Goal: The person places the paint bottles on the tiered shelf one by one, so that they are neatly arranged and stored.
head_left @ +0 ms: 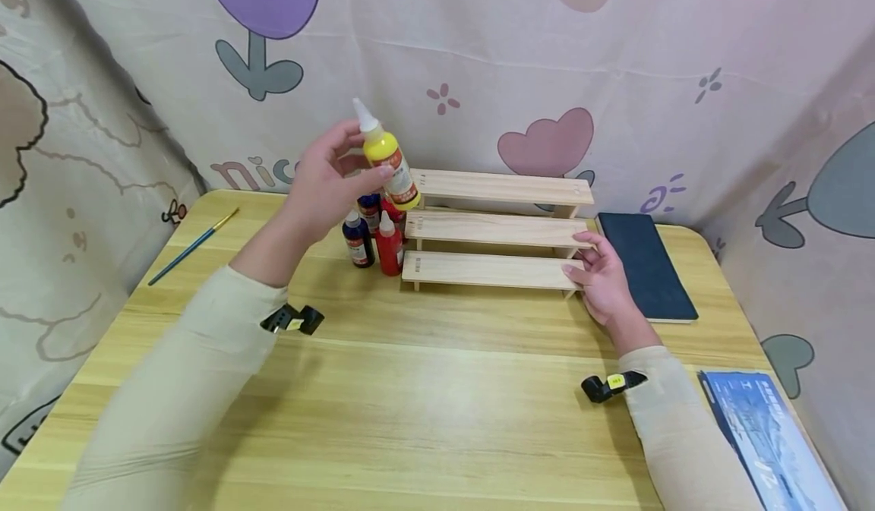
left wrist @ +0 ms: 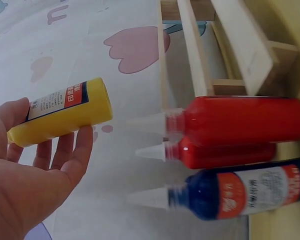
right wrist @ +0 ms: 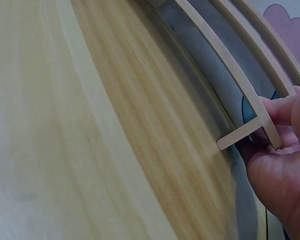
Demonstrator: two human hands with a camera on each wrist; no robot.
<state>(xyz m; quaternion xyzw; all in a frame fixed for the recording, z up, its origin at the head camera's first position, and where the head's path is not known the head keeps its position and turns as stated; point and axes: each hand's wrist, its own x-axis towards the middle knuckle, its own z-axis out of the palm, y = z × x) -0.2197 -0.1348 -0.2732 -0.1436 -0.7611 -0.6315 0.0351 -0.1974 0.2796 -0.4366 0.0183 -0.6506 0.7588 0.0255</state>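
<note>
My left hand (head_left: 326, 184) grips a yellow paint bottle (head_left: 391, 163) with a white pointed cap, raised and tilted above the left end of a three-step wooden rack (head_left: 494, 269). In the left wrist view, the thumb and fingers wrap the yellow bottle (left wrist: 65, 112) from opposite sides. Below it, red bottles (head_left: 390, 249) and dark blue bottles (head_left: 358, 241) stand on the table beside the rack. My right hand (head_left: 604, 279) holds the rack's right end, thumb on the lowest step. In the right wrist view, the thumb and fingers pinch the end of that step (right wrist: 255, 112).
A dark notebook (head_left: 645, 268) lies right of the rack, partly behind the right hand. A blue-handled paintbrush (head_left: 194, 247) lies at the table's left. A blue printed booklet (head_left: 769, 439) is at the near right edge. Patterned cloth (head_left: 437, 55) hangs behind the table.
</note>
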